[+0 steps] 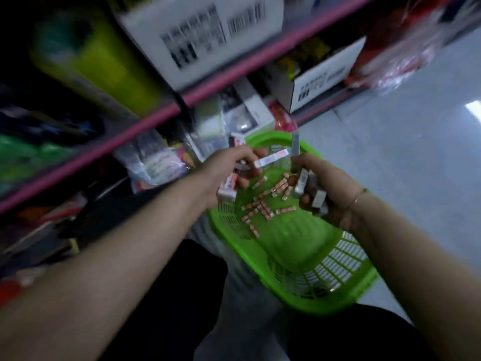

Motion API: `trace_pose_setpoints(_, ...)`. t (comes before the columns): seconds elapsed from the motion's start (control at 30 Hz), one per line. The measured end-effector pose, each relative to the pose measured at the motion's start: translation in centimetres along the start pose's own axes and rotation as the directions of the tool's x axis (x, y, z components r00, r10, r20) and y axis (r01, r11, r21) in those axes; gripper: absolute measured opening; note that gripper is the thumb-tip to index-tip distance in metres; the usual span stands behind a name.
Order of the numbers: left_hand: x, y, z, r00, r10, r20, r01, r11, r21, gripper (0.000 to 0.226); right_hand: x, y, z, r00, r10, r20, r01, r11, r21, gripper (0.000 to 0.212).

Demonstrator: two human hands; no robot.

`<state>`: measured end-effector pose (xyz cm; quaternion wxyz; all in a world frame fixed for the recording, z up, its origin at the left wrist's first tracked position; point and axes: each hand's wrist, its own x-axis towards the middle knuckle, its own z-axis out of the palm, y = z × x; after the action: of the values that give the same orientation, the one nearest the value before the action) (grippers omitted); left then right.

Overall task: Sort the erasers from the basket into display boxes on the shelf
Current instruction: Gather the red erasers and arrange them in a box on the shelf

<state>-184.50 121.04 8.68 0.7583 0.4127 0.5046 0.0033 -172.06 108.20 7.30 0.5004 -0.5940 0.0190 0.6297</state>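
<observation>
The picture is dim, and the left side and the corners fall into deep shadow. A bright white glare lies on the floor (pixel 474 110) at the right edge. Motion blur smears the shelf (pixel 166 110) and the print on the boxes (pixel 197 35). The wide lens bends straight lines near the edges. The green basket (pixel 294 238) is the brightest colour and only a little sharper.

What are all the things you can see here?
Basket: one, green, on the floor under the hands.
Small erasers: many, pinkish wrappers, loose in the basket.
Shelf rail: one, pink, left.
Cardboard boxes: two, white, on the shelves.
Floor: grey, right.
Long eraser: one, white and red, pinched by the left hand.
Left hand: holds wrapped erasers.
Right hand: grips several grey-white erasers.
</observation>
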Motion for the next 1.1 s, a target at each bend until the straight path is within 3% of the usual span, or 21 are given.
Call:
trace_pose_setpoints(0.1,-10.6,4.7,1.6,0.993,0.111,-0.034,-0.111,0.994,0.002,0.028,-9.1,-6.0,4.9,0.998,-0.069,-0.005,0.069,0.997,0.033,0.018)
trace_pose_setpoints(0.23,-23.2,13.1,4.0,0.963,0.248,-0.105,-0.237,0.966,0.106,0.018,-19.6,-14.4,10.9,0.963,-0.269,-0.028,0.260,0.948,-0.185,0.014)
trace_pose_setpoints(0.3,-28.8,17.6,5.1,0.947,0.306,-0.093,-0.290,0.944,0.156,0.021,-24.6,-18.5,13.6,0.949,-0.315,0.022,0.310,0.916,-0.254,0.012)
trace_pose_setpoints(0.4,-35.9,23.7,6.7,0.918,0.396,-0.037,-0.384,0.906,0.179,0.007,-31.5,-24.3,16.6,0.925,-0.361,0.119,0.379,0.852,-0.360,0.012)
trace_pose_setpoints(0.5,-41.6,28.1,7.8,0.858,0.510,-0.065,-0.496,0.853,0.161,0.020,-37.8,-29.2,18.4,0.888,-0.390,0.244,0.457,0.815,-0.357,0.014)
trace_pose_setpoints(0.6,-45.3,30.8,8.1,0.777,0.609,-0.162,-0.592,0.793,0.141,0.020,-42.3,-32.7,19.6,0.831,-0.467,0.301,0.554,0.734,-0.392,0.014)
trace_pose_setpoints(0.77,-47.8,33.1,7.0,0.711,0.621,-0.331,-0.648,0.761,0.037,0.007,-44.4,-35.4,21.8,0.698,-0.656,0.287,0.662,0.439,-0.608,0.017)
trace_pose_setpoints(0.93,-48.1,35.6,3.9,0.733,0.575,-0.363,-0.635,0.769,-0.066,0.023,-43.2,-37.0,25.6,0.645,-0.701,0.304,0.644,0.285,-0.710,0.017)
trace_pose_setpoints(1.1,-47.5,39.0,1.0,0.776,0.551,-0.306,-0.577,0.817,0.007,0.008,-40.9,-38.4,29.0,0.612,-0.711,0.347,0.585,0.112,-0.803,0.022)
